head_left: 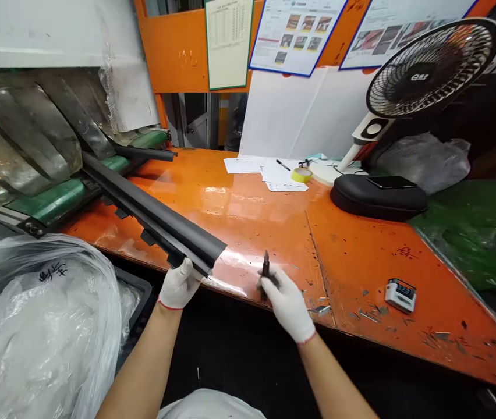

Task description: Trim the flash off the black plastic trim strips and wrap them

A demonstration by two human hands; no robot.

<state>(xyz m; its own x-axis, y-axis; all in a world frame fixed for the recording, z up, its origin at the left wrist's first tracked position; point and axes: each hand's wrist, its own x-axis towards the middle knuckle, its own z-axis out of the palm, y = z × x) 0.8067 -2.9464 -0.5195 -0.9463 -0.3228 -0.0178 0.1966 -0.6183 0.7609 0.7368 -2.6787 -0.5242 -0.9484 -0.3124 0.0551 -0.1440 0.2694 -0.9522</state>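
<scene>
My left hand [179,284], in a white glove, grips the near end of a long black plastic trim strip [152,212]. The strip runs diagonally from the table's front edge back to the left, onto a green conveyor belt [51,201]. My right hand [287,302], also gloved, holds a small dark tool [266,266] upright, just right of the strip's end. Both hands hover over the front edge of the orange table [248,203].
A clear plastic bag [34,326] fills a bin at the lower left. A second black strip [143,153] lies on the conveyor. Papers, a pen and yellow tape [301,174] sit at the back. A fan [431,67], a black pad [376,198] and a small counter [400,294] stand at right.
</scene>
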